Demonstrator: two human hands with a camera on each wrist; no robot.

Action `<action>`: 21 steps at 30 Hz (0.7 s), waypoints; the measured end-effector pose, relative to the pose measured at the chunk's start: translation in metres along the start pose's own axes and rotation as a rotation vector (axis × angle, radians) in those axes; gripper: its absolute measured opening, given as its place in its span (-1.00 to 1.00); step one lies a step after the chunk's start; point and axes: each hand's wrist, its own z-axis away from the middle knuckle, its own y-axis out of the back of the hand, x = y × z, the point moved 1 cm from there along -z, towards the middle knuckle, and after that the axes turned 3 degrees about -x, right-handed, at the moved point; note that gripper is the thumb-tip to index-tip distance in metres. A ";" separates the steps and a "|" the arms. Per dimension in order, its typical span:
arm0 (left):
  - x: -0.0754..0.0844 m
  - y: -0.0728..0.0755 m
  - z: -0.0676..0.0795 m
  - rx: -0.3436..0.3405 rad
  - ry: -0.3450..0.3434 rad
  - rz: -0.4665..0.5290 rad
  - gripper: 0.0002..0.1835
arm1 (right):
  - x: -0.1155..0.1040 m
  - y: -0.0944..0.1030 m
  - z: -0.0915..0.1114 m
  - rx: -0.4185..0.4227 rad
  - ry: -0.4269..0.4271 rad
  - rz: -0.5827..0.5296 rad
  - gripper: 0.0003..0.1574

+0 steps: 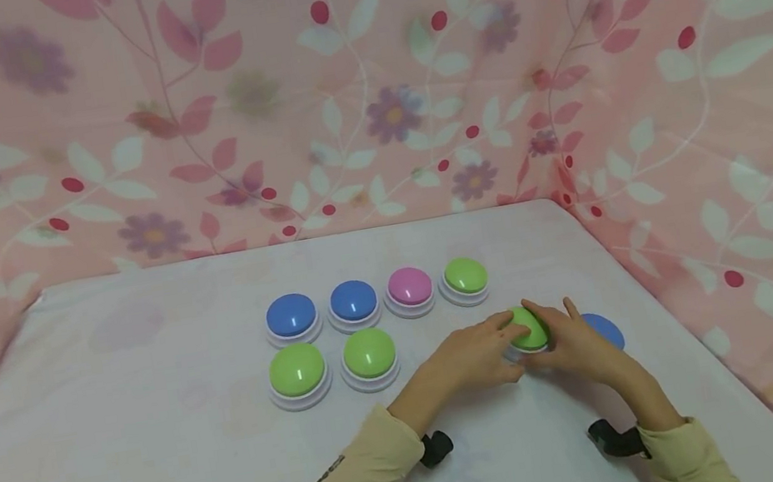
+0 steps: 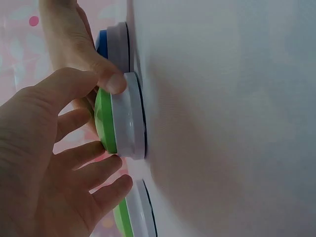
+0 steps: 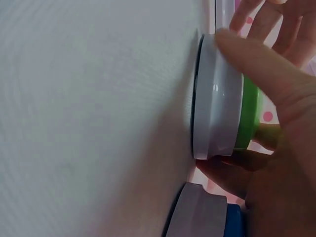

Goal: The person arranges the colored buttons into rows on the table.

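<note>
A round push button with a green dome and a white base rests on the white-covered table at the right. My right hand grips it by the base, thumb on the near side and fingers around the right side. My left hand is at its left, fingers spread and loosely bent, fingertips close to the dome and base; whether they touch is hard to tell. Just right of it, partly hidden behind my right hand, lies a blue push button.
Farther back stands a row of push buttons: two blue, including one at its left end, a pink one and a green one. Two green buttons, one nearer my left hand, sit in front. Floral cloth rises behind the table.
</note>
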 end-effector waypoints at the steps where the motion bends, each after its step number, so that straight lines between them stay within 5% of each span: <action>1: 0.000 -0.001 0.000 0.000 0.000 -0.005 -0.39 | 0.000 -0.001 0.000 -0.002 0.004 0.011 0.17; 21: 0.001 -0.002 0.003 0.018 -0.013 -0.036 -0.36 | -0.001 -0.002 0.000 -0.017 -0.042 -0.044 0.13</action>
